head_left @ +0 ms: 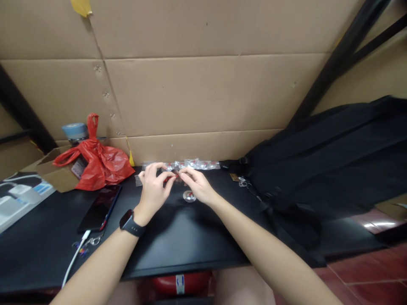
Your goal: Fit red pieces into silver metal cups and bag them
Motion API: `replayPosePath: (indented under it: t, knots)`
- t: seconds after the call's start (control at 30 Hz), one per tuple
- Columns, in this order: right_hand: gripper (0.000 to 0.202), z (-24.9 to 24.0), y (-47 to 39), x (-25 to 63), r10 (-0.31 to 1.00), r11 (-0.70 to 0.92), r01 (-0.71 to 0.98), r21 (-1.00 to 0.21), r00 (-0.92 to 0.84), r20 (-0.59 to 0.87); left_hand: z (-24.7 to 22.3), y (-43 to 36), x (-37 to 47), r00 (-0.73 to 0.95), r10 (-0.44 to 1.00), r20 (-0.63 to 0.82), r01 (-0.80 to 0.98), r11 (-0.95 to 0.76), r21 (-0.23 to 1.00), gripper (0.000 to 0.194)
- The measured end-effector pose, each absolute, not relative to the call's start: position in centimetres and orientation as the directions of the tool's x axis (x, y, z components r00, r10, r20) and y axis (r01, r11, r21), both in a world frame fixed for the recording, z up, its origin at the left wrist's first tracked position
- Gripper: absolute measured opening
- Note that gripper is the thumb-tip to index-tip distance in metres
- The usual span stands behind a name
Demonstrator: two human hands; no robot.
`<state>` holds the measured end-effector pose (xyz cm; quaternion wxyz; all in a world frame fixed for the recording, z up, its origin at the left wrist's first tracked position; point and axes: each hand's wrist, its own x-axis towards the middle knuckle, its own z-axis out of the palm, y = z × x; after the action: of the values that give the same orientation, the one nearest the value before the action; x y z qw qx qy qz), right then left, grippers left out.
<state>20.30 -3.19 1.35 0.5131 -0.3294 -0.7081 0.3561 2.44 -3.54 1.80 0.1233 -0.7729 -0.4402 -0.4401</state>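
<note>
Above the black table (187, 241), my left hand (154, 186) and my right hand (199, 186) meet fingertip to fingertip. Both pinch a small red and clear item (171, 177); its shape is blurred and partly covered by the fingers. Just below my right fingers, a round shiny disc with a red mark (189, 196) lies on the table. Behind the hands, a row of small clear packets with red marks (197, 164) runs along the cardboard wall.
A red plastic bag (101, 163) sits by a cardboard box (57, 171) at the left. Nearer are a phone (100, 209) with a white cable and a power strip (27, 197). A black backpack (343, 161) covers the right side, beside some small metal rings (243, 182).
</note>
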Motion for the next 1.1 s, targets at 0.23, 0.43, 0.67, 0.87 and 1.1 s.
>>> replayPosePath:
  t: [0.23, 0.43, 0.67, 0.87, 1.1]
  knots:
    - [0.030, 1.1, -2.9, 20.3, 0.876, 0.443, 0.040, -0.896, -0.231, 0.423, 1.6, -3.5, 2.6, 0.202, 0.604, 0.771, 0.777, -0.578, 0.249, 0.008]
    - [0.033, 0.0, -2.3, 20.2, 0.913, 0.376, 0.012, -0.927, -0.177, 0.368, 1.1, -3.1, 3.0, 0.128, 0.720, 0.682, 0.680, -0.564, 0.469, 0.009]
    - [0.036, -0.8, -1.5, 20.3, 0.878, 0.468, 0.071, -0.881, -0.149, 0.455, -0.4, -1.4, 2.7, 0.103, 0.842, 0.530, 0.453, -0.514, 0.728, 0.012]
    - [0.034, -1.3, -1.8, 19.7, 0.855, 0.518, 0.174, -0.837, -0.100, 0.509, -1.2, -0.6, 2.3, 0.111, 0.874, 0.473, 0.447, -0.469, 0.762, 0.009]
    - [0.037, -0.8, -2.0, 19.4, 0.869, 0.494, 0.153, -0.856, -0.063, 0.490, -0.3, -1.3, 2.5, 0.043, 0.821, 0.569, 0.646, -0.458, 0.611, 0.007]
